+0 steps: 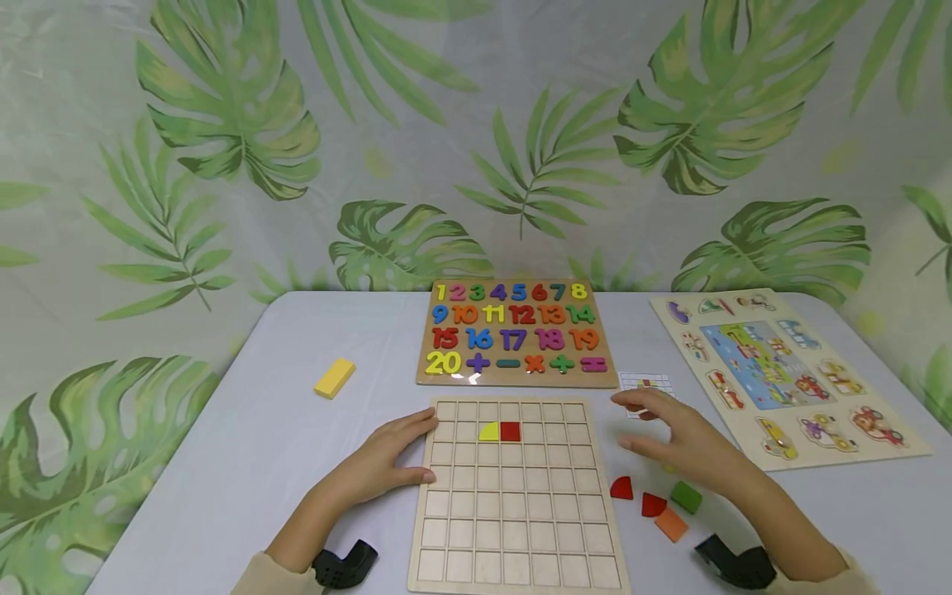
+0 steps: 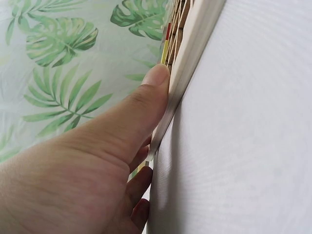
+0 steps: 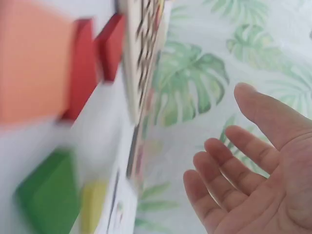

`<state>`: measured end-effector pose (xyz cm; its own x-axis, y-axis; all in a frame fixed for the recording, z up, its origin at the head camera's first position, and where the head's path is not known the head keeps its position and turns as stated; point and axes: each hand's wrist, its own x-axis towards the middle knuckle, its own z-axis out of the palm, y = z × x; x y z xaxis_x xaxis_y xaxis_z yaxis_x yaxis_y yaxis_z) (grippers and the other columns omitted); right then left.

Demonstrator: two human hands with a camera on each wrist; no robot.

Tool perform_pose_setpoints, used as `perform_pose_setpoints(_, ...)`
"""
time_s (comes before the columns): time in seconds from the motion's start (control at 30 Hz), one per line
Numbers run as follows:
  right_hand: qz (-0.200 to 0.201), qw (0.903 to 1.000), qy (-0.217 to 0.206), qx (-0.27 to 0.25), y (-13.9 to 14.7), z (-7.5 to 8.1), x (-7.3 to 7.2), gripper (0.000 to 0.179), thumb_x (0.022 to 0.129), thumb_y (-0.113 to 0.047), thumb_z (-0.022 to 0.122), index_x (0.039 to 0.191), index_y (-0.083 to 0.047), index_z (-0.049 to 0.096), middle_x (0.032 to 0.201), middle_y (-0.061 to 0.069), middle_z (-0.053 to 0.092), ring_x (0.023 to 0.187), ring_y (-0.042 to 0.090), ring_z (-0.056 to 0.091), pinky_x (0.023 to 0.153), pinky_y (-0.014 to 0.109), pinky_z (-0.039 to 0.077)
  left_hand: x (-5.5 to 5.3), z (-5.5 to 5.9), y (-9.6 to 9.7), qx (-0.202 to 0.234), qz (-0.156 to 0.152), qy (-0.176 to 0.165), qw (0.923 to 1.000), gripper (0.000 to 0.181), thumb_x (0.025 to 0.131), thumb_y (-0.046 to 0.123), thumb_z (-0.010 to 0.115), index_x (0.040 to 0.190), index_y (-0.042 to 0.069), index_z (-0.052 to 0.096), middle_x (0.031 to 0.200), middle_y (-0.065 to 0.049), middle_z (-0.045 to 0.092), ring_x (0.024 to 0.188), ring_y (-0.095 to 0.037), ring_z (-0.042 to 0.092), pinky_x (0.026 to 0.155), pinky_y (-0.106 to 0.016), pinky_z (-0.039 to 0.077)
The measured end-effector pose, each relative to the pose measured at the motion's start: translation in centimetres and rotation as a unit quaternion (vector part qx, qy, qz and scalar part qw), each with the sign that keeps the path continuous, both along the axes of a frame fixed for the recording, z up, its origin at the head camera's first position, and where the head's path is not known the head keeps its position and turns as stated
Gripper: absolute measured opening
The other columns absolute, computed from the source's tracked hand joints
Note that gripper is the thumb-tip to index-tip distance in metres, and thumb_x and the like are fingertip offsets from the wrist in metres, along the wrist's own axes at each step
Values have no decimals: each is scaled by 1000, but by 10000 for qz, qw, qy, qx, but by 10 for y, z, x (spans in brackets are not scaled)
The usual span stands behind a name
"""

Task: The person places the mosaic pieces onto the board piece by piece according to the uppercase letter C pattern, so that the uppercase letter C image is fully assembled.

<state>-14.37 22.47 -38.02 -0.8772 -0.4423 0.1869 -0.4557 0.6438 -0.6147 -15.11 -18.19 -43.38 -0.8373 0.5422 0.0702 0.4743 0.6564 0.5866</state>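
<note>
White table (image 1: 223, 463) before leaf-print curtain | grid board (image 1: 513, 512) lies at the near edge | left hand (image 1: 387, 463) rests on board's left edge, fingers straight | right hand (image 1: 684, 442) hovers open, empty, above loose blocks (image 1: 654, 504) right of board

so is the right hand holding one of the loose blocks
No, the right hand hovers open with straight fingers above the table, holding nothing, while the green block lies apart beside it.

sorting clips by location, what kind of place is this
Probably a staged tabletop play setup indoors: a white table with a wooden grid board and number puzzle, backed by a leaf-print backdrop.
</note>
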Motion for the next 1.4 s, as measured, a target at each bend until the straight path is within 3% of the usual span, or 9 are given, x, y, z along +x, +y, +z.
perform_pose_setpoints(0.27,-415,9983,-213,340,40,-17,12,46,80,-29,68,118,-8,54,114,4,57,94,24,55,76,32,49,0,-1,-1,-54,42,7,10000,75,76,49,64,136,10,40,143,-3,30,129,-28,26,102,-49,22)
perform_pose_setpoints(0.47,-345,9962,-533,593,53,-29,12,43,77,-24,71,115,-10,57,109,1,58,92,13,54,76,27,48,0,-1,-1,-31,26,-7,10000,75,77,48,63,136,10,40,144,-2,30,129,-28,26,102,-50,22)
perform_pose_setpoints(0.67,-213,9949,-452,873,54,-34,8,32,79,-24,69,108,-14,61,103,-6,56,85,6,50,77,25,47,0,0,0,-7,16,-4,10000,74,77,46,65,136,10,40,144,-2,29,129,-29,26,102,-50,22)
perform_pose_setpoints(1.03,-544,9919,-558,1002,35,-28,3,27,79,-21,69,102,-10,61,91,-5,56,79,12,48,68,24,48,0,0,0,-21,22,-10,10000,74,77,45,66,136,10,40,144,-3,30,129,-29,26,102,-49,21)
perform_pose_setpoints(1.3,-203,9965,655,481,8,-17,-2,33,76,-8,71,107,-6,61,96,-6,57,79,8,51,66,23,48,0,1,0,-20,18,-20,10000,73,77,44,66,136,10,40,143,-3,30,129,-28,26,102,-49,21)
perform_pose_setpoints(1.4,-104,9954,901,293,-7,-13,-7,32,77,-9,71,107,-6,61,98,-5,58,79,10,51,65,25,48,0,1,0,-18,19,-22,10000,73,77,44,66,136,10,40,143,-3,30,129,-28,26,102,-49,22)
